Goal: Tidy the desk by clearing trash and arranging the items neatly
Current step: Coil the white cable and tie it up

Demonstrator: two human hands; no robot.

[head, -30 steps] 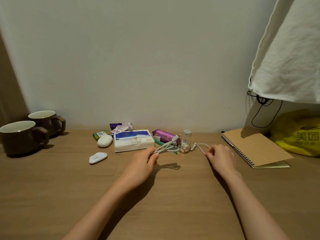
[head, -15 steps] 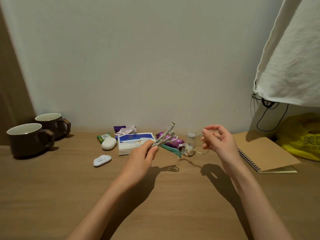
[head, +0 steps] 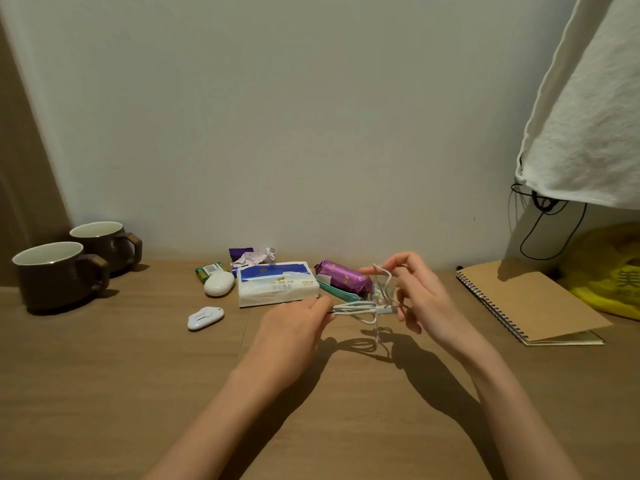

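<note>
A white charging cable (head: 360,310), folded into several loops, hangs just above the wooden desk (head: 138,375). My left hand (head: 294,323) pinches the left end of the bundle. My right hand (head: 412,292) holds the loose end, with a strand looped over its fingers. Behind the cable lie a white-and-blue tissue pack (head: 277,284), a purple wrapped packet (head: 343,279), a teal wrapper (head: 336,292) and a small clear jar of candies (head: 381,291), partly hidden by my right hand. Crumpled paper trash (head: 254,256) sits by the wall.
Two brown mugs (head: 59,271) stand at the far left. A green battery (head: 209,270), a white oval case (head: 219,284) and a small white gadget (head: 205,317) lie left of the tissues. A kraft spiral notebook (head: 526,299), a yellow bag (head: 609,271) and a hanging white cloth (head: 588,116) are on the right.
Both hands lifted the cable off the desk. My right hand swung in toward the left, and the bundle now lies level between the two hands.
</note>
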